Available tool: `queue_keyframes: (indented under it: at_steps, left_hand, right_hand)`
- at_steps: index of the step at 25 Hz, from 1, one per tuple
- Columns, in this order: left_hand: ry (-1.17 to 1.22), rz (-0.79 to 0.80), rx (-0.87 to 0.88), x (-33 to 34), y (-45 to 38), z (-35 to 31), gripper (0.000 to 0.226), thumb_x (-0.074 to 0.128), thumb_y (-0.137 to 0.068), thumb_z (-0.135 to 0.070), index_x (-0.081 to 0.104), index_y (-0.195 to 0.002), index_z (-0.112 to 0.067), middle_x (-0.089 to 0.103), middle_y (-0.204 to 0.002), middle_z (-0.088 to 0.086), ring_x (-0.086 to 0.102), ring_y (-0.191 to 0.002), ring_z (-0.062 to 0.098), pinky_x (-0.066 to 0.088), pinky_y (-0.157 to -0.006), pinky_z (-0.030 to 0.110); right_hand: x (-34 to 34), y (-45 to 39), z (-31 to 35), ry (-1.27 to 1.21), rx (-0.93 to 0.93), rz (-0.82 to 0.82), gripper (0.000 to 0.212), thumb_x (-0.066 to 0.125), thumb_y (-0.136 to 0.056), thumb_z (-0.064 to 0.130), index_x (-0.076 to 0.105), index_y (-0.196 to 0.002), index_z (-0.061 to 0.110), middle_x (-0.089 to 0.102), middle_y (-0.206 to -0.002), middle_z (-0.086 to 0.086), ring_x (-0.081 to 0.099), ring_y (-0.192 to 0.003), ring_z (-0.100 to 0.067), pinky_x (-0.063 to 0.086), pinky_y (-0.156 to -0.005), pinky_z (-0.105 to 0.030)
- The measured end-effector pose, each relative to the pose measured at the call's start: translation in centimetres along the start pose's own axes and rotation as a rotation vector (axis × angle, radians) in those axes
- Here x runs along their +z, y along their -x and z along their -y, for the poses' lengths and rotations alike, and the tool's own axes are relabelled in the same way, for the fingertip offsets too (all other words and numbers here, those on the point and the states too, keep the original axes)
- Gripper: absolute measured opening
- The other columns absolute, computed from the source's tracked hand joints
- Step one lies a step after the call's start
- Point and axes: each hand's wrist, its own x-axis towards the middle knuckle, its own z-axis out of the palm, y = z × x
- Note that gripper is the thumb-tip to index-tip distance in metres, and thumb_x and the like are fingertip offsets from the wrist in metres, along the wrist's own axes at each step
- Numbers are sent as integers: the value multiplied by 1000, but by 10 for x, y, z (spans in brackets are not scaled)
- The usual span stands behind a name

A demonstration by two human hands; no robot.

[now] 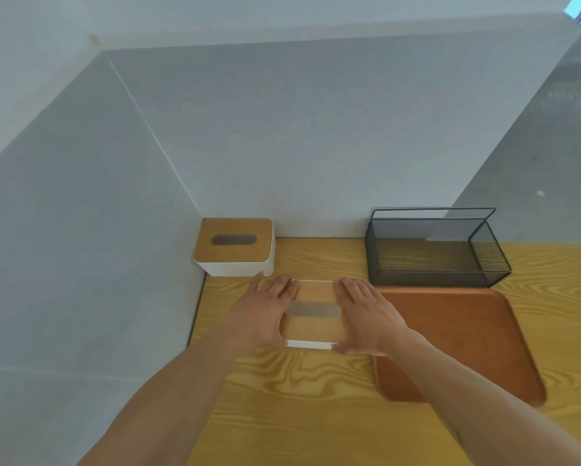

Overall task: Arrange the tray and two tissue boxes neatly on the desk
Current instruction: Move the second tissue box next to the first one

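Near box (312, 312), desk (316, 398) centre: left hand (260, 312) and right hand (366, 316) clasp its sides, fingers flat on lid. No legible labels. Far box (234, 245) at 11, in wall corner. Tray (450, 338) at 3, w/ its edge beside near box. Mesh basket (433, 247) at 1. Bare desk at 6.

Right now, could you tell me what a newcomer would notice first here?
Both hands, left hand and right hand, clasp the near tissue box at the centre of the desk. A second tissue box sits in the back-left corner. The brown tray lies right, before a mesh basket.
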Motion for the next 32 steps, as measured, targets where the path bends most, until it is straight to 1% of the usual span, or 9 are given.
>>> queue_keyframes:
  at_steps: [3, 5, 8, 9, 11, 13, 18, 25, 32]
  left_hand:
    - [-5, -10, 25, 1, -6, 8, 126, 69, -64, -67, -2, -156, -17, 7, -163, 9, 4, -150, 25, -8, -121, 53]
    - [-7, 8, 27, 2, -6, 8, 125, 68, -68, -67, -5, -156, -16, 2, -164, 9, -1, -151, 25, -8, -120, 55]
    - [16, 22, -5, 4, 1, 4, 119, 63, -78, -65, -12, -156, -16, -17, -165, 7, -16, -151, 23, -9, -120, 55]
    - [36, -2, -26, 7, 7, 1, 115, 59, -83, -64, -15, -156, -16, -24, -164, 6, -19, -151, 22, -9, -121, 53]
    - [76, -93, -80, 19, 25, -11, 101, 47, -93, -60, -19, -155, -14, -29, -162, 7, -20, -150, 23, -7, -122, 48]
    - [114, -185, -122, 36, 47, -30, 89, 39, -100, -53, -17, -155, -11, -22, -164, 10, -16, -151, 24, -1, -123, 46]
    - [111, -214, -157, 63, 71, -63, 75, 35, -102, -45, 1, -158, -7, -5, -166, 15, -6, -153, 28, 11, -123, 50]
    - [29, -129, -195, 45, 51, -57, 76, 10, -102, -56, -11, -155, -7, -18, -163, 16, -20, -150, 27, -11, -121, 46]
    - [-6, -104, -206, 26, 25, -43, 78, 3, -100, -59, -17, -154, -7, -21, -163, 15, -20, -150, 28, -14, -120, 50]
  right_hand:
    - [2, -6, 0, 20, 15, -2, 129, 59, -63, 80, 6, -156, 8, 19, -160, -11, 12, -148, -28, 2, -123, -37]
    - [2, -6, 0, 38, 24, 28, 129, 55, -66, 81, -1, -157, 9, 10, -164, -11, 3, -151, -27, -7, -121, -36]
    - [3, 3, 4, 56, 41, 64, 121, 45, -78, 81, -12, -156, 9, -11, -166, -10, -16, -152, -24, -11, -122, -38]
    - [6, 9, 7, 67, 36, 32, 114, 42, -83, 78, -11, -156, 8, -12, -166, -12, -18, -151, -24, -10, -123, -39]
    - [16, 28, 19, 78, 34, -68, 100, 42, -91, 68, 2, -157, 4, 1, -166, -16, -8, -153, -28, 1, -123, -42]
    - [33, 49, 35, 63, 16, -120, 90, 47, -94, 58, 15, -156, 1, 13, -165, -18, 5, -153, -32, 12, -120, -45]
    - [58, 72, 54, 25, 49, -126, 80, 45, -99, 51, 17, -156, 3, 12, -165, -17, 6, -153, -29, 15, -121, -46]
    - [42, 55, 46, -45, 90, -68, 77, 24, -103, 60, 15, -157, 6, 9, -166, -13, 1, -154, -24, 14, -124, -44]
    - [22, 24, 27, -80, 93, -7, 82, 16, -99, 66, -1, -158, 13, -8, -166, -6, -16, -151, -18, -2, -124, -38]
